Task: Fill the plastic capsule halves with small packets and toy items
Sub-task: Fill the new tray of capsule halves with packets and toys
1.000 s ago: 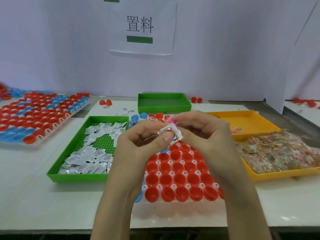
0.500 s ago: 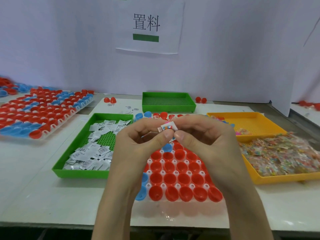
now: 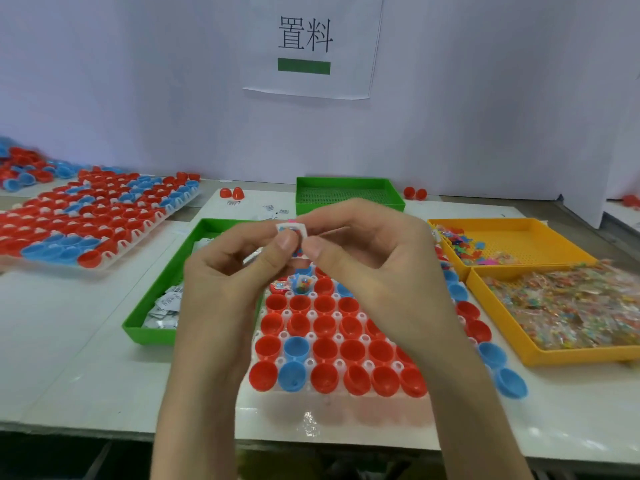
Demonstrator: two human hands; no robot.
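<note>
Small packet (image 3: 292,233) pinched between thumb and forefinger of both left hand (image 3: 232,271) and right hand (image 3: 374,261), above far rows of red and blue capsule halves (image 3: 353,348) | green tray (image 3: 149,332) of white packets left | yellow tray (image 3: 575,356) of toy bags right | white table (image 3: 69,358)

A small clear packet (image 3: 292,231) of coloured bits is pinched between thumb and forefinger of both hands, the left hand (image 3: 225,271) and the right hand (image 3: 377,261), and is held up above a white rack (image 3: 310,362) of red and blue capsule halves (image 3: 352,348) on the desk (image 3: 76,358). One blue half (image 3: 302,285) in the far rows is seen to hold coloured pieces. A green tray (image 3: 149,336) of white sachets (image 3: 166,301) is set just left of the rack — a yellow tray (image 3: 571,356) heaped with toy packets (image 3: 571,306) just right of it.
</note>
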